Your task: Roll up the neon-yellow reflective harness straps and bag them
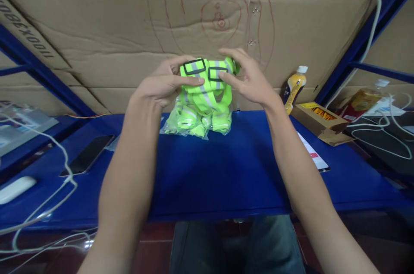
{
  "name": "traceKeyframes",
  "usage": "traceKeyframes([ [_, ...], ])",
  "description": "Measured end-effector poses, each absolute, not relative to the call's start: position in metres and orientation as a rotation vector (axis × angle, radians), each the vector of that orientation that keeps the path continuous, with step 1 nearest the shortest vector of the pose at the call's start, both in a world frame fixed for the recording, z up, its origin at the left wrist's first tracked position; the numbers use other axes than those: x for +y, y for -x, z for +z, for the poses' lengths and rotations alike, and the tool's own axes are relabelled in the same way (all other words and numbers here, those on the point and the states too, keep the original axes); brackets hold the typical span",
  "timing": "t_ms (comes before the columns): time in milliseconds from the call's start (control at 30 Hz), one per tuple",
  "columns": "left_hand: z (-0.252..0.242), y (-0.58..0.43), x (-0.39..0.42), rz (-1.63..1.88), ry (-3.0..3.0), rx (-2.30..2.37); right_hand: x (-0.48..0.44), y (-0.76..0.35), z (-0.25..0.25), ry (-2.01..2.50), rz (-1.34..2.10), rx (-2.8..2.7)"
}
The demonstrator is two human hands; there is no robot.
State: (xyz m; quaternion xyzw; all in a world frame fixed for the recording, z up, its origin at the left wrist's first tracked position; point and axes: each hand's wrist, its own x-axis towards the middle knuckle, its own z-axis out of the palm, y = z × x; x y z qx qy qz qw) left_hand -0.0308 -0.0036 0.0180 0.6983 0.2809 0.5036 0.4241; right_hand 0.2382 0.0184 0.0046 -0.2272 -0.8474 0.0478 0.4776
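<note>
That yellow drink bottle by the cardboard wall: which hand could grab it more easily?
The right hand, I'd judge. The bottle stands on the blue shelf just to the right of it, while the left hand sits on the far side of the neon-green strap bundle both hands hold.

Both hands (207, 82) grip a neon strap bundle (207, 92) above blue shelf (226, 170)

Both arms out fwd, left hand (161, 86) & right hand (247, 80) raised, fingers curled inward.
</note>
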Motion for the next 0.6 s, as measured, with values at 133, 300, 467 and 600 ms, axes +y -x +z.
traceKeyframes([
  [133,0.019,0.029,-0.008,1.242,-1.847,0.691,0.017,-0.247,0.007,0.575,0.169,-2.116],
  [300,0.02,0.025,-0.012,1.222,-1.992,0.678,0.014,-0.241,0.009,0.506,0.235,-2.191],
  [467,0.019,0.024,-0.011,1.263,-2.08,0.727,0.011,-0.235,0.011,0.5,0.142,-2.256],
  [600,0.019,0.025,-0.01,1.239,-2.163,0.771,0.006,-0.23,0.011,0.506,0.089,-2.283],
])
